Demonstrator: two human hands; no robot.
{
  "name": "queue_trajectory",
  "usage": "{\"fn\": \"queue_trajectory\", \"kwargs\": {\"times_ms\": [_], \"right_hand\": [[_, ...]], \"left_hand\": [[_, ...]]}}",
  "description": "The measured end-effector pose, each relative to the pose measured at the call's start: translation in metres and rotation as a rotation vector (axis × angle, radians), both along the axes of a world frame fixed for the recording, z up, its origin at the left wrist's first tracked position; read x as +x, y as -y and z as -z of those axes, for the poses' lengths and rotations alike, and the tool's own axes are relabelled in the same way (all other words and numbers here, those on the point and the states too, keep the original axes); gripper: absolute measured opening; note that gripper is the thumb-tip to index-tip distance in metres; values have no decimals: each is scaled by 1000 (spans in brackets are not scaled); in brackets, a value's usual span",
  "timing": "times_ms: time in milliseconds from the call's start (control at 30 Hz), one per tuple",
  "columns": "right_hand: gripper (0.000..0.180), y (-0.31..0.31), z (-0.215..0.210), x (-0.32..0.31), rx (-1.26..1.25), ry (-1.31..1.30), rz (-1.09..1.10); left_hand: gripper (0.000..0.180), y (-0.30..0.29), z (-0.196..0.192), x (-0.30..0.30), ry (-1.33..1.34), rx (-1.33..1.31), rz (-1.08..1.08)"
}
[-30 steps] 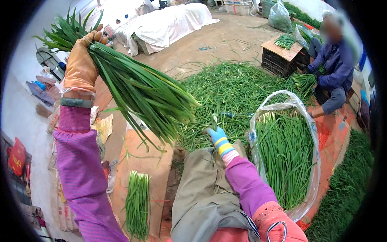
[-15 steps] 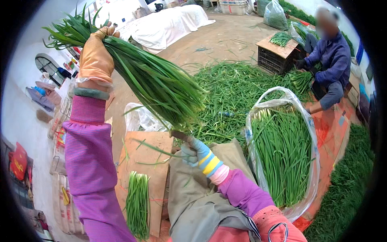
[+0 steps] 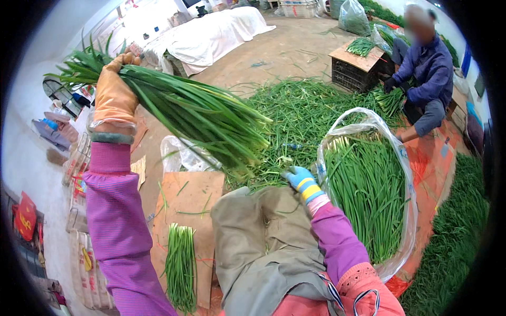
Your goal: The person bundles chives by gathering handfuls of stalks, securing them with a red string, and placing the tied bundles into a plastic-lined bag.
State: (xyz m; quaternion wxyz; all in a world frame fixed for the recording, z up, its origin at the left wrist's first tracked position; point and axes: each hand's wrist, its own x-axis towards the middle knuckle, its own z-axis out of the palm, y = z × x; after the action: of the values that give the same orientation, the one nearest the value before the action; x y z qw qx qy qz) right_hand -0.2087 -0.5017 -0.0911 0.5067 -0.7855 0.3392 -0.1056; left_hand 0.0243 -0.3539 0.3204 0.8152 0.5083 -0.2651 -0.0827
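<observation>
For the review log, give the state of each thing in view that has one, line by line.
left hand: closed around the green bunch
green bunch: held up, tilted
right hand: by the loose greens, grip unclear
loose greens: spread on the floor
small bundle: lying on the wooden board
plastic bag: open, filled with greens
white sheet: draped

Bunch [image 3: 195, 113]'s in L grip [image 3: 115, 95], board [image 3: 205, 181] w/ bundle [image 3: 180, 263] atop to its R & nearer body, heap [image 3: 295, 105] just beyond R grip [image 3: 301, 182], bag [image 3: 412, 205] of stalks [image 3: 363, 195] R of it, crate [image 3: 350, 75] farther back R.
</observation>
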Motion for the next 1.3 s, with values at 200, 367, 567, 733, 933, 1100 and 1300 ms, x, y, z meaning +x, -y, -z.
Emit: {"fn": "queue_trajectory", "kwargs": {"times_ms": [200, 367, 567, 733, 933, 1100, 1300], "right_hand": [[45, -21, -69, 7, 187, 530, -267], [33, -58, -113, 40, 858, 906, -78], [21, -30, -51, 25, 409, 649, 91], [28, -40, -14, 4, -443, 281, 98], [29, -82, -96, 45, 466, 811, -57], [29, -89, -100, 58, 1389, 1013, -57], [26, -83, -87, 53, 1564, 1087, 42]], "left_hand": [[19, -12, -14, 11, 16, -29, 92], [18, -11, -14, 8, 48, 27, -6], [19, -15, -26, 10, 1, 28, 6], [18, -16, -28, 7, 10, -11, -102], [13, -8, -9, 9, 39, -12, -33], [14, -8, -5, 1, 86, -4, 1], [16, 2, 12, -22, 54, 28, -71]]}}
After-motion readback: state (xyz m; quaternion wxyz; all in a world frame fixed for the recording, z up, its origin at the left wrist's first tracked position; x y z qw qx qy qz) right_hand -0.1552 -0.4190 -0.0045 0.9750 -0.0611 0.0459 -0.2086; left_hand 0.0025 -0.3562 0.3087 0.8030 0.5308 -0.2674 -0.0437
